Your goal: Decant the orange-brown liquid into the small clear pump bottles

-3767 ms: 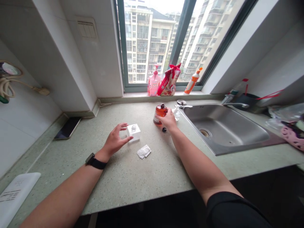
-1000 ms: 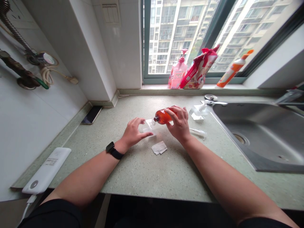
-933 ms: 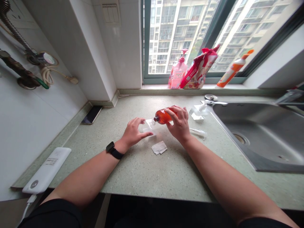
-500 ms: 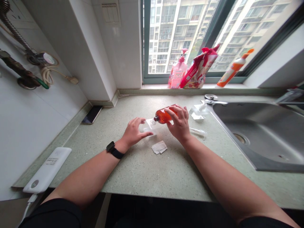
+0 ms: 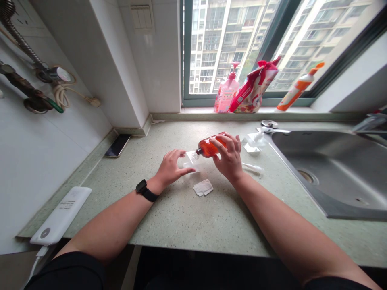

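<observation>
My right hand (image 5: pixel 229 158) is wrapped round an amber-red bottle (image 5: pixel 208 147), tilted with its dark neck pointing left and down. The neck is at the mouth of a clear, square-sided container (image 5: pixel 190 166) on the counter. My left hand (image 5: pixel 173 167) grips that container, thumb at the near side and fingers at the far side. Whether liquid is flowing between the two is too small to tell. A folded white tissue (image 5: pixel 203 187) lies just in front. To the right are a clear plastic item with a pump head (image 5: pixel 254 141) and a thin clear plastic piece (image 5: pixel 253 169).
A steel sink (image 5: pixel 332 169) is set in the counter (image 5: pixel 187 225) on the right. A phone (image 5: pixel 117 145) and a white power bank (image 5: pixel 62 215) with a cable lie left. A pink pump bottle (image 5: pixel 226 94), red bag (image 5: pixel 255 88) and orange-white bottle (image 5: pixel 296 90) stand on the windowsill.
</observation>
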